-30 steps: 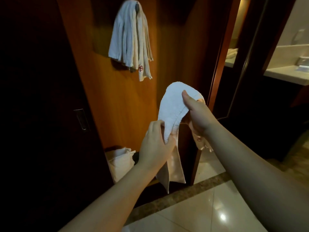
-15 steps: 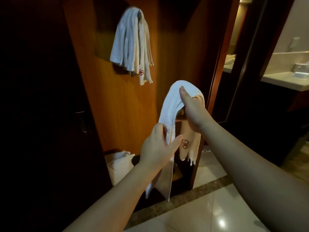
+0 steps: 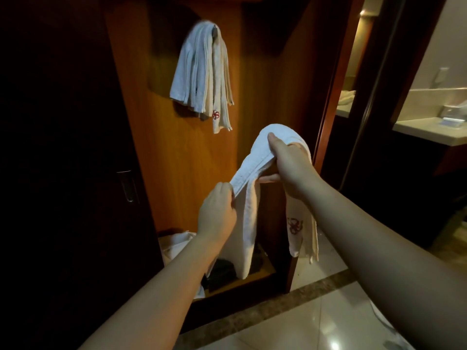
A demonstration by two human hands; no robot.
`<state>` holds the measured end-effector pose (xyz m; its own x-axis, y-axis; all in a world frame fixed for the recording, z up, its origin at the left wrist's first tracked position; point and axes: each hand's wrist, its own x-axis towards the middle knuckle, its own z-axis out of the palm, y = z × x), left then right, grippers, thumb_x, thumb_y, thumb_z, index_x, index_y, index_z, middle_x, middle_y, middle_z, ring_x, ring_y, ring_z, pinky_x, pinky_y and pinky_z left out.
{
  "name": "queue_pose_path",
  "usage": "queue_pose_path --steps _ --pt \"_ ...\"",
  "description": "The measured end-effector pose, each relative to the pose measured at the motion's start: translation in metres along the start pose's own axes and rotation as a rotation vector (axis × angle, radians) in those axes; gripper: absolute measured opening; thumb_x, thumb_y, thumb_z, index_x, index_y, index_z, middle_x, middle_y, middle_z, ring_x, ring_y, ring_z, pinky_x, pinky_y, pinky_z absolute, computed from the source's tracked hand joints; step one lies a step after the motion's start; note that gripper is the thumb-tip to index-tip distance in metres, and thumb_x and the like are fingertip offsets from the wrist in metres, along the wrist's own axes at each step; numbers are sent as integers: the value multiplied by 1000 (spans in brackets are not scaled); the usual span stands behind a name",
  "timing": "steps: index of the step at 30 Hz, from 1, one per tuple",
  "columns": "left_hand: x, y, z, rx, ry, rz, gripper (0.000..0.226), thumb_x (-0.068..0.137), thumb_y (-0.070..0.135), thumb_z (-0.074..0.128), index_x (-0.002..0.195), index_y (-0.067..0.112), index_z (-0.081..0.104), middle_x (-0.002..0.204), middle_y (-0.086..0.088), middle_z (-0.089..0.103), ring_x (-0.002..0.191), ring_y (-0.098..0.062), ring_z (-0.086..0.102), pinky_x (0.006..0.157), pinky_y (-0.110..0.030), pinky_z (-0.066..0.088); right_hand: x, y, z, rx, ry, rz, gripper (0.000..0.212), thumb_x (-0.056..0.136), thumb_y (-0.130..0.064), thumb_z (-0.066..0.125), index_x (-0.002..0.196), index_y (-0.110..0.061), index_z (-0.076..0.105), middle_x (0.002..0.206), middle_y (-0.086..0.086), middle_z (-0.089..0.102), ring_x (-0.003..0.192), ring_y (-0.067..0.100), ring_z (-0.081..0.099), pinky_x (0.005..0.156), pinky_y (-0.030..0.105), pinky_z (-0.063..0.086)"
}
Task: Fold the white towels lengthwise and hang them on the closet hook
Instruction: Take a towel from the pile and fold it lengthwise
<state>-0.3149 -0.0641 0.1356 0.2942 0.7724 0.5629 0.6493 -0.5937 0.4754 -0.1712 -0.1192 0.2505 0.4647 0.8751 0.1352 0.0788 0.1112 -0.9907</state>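
Right hand [image 3: 290, 165] carries the white towel [image 3: 249, 173] draped over it, thumb clamped on top. Left hand [image 3: 217, 213] pinches the near fold just below. I read this as mid lengthwise fold, narrowing the strip. Next: even the edges, then lift up-left of my hands onto the closet hook [image 3: 214, 30], over the hung towels [image 3: 199, 79].

Closet hook [image 3: 214, 30] almost wholly buried under hung towels [image 3: 202, 72]. Left hand [image 3: 217, 213] fingertips hidden in towel [image 3: 249, 198] fold. Closet-floor pile [image 3: 174, 245] partly behind forearm. Left door side lost in darkness.
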Motion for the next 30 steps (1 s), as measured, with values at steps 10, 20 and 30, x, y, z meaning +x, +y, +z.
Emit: queue_pose_path --steps 10,20,30 --pt "-21 40 -30 -944 -351 -236 50 95 62 40 67 25 60 60 2 56 57 -13 55 58 -28 48 4 -11 11 -63 -9 42 60 100 -52 48 129 -1 56 121 20 65 104 37 68 72 49 64" --pt "1 84 -6 -1030 -224 -594 120 36 112 15 127 43 50 140 -2 56 127 -18 50 103 -39 41 15 -51 35 -128 -65 -128 47 93 -60 46 88 -16 63 78 5 73 75 23 74 69 41 63" --pt "63 104 -35 -1010 5 -405 116 41 109 10 124 49 64 121 9 70 118 -2 58 108 -37 38 27 -84 25 -150 -21 -234 63 86 -66 44 101 -11 73 109 11 73 108 28 67 101 50 50"
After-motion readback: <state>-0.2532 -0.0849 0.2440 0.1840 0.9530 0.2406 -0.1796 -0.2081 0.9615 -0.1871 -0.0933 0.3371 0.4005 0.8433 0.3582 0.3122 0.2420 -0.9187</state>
